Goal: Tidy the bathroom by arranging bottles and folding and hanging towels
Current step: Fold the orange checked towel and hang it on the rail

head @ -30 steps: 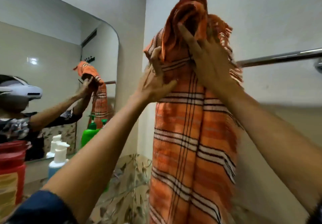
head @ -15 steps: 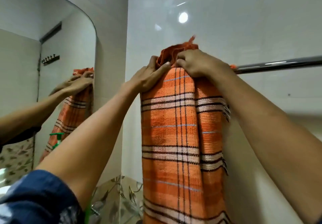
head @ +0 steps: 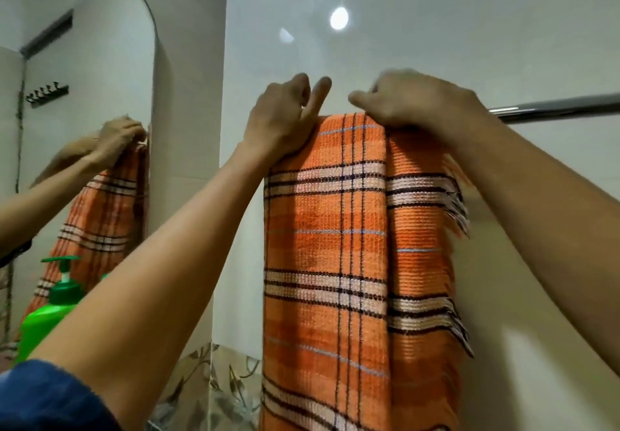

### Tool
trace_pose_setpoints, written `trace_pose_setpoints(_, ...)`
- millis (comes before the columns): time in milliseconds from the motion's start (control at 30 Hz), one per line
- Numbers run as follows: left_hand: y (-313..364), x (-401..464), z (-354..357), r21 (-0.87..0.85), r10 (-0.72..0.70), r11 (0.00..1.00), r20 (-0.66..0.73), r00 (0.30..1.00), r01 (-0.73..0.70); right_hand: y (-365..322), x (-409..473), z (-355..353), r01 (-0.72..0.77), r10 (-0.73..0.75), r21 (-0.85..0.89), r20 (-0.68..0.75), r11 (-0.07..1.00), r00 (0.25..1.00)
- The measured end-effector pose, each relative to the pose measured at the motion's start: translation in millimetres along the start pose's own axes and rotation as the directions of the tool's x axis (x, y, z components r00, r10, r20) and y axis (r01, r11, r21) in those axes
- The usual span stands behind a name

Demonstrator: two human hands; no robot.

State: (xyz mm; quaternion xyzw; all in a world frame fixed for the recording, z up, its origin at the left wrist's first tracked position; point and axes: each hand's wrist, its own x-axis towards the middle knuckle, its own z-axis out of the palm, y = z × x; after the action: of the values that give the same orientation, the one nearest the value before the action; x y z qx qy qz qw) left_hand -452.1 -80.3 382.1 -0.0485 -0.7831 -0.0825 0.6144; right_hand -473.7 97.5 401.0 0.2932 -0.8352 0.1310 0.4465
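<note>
1. Since the earlier frame the bunched top of the orange plaid towel (head: 335, 229) has been flattened, and it now lies smooth over the chrome towel rail (head: 553, 110), folded lengthwise and hanging straight down against the white wall.
2. Left hand (head: 285, 118) rests at the towel's top left corner, its fingers curled over the fold behind the rail and the thumb sticking up.
3. Right hand (head: 412, 98) presses on the top right part of the fold, fingers bent down over the cloth; it is blurred, so I cannot tell how firmly it holds.
4. Fringe shows along the towel's right edge.
5. At the left a mirror (head: 100, 61) reflects an arm and the towel, and a green pump bottle (head: 50, 310) stands low beside it.
</note>
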Motion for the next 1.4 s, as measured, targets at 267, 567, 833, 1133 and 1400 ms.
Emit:
trace_pose_setpoints(267,25.4,-5.3,-5.4,0.328,-0.098,0.937,-0.072,0.993,0.116,-30.0,-59.4,27.8,0.281,-0.338,-0.270,-0.190,0.921,0.922)
trace_pose_setpoints(567,48.7,-78.2,15.3,0.017,-0.272,0.962,-0.004,0.962,0.272,-17.7,-9.0,4.5,0.074,-0.064,-0.036,0.214,0.997,0.975)
trace_pose_setpoints(833,37.3,-19.5,3.0,0.167,-0.194,0.972,0.163,0.967,0.167,-29.2,-34.9,4.5,0.034,-0.106,-0.291,-0.238,0.956,0.966)
trace_pose_setpoints(1133,40.5,-2.1,-9.9,0.066,-0.159,0.986,0.135,0.978,0.152,-16.1,-3.3,2.9,-0.014,-0.002,0.062,0.258,0.998,0.966)
trace_pose_setpoints(1400,33.8,-40.8,1.2,-0.015,-0.046,0.999,0.070,0.996,0.048,-6.5,14.3,2.8,-0.170,0.067,0.324,0.307,0.931,0.949)
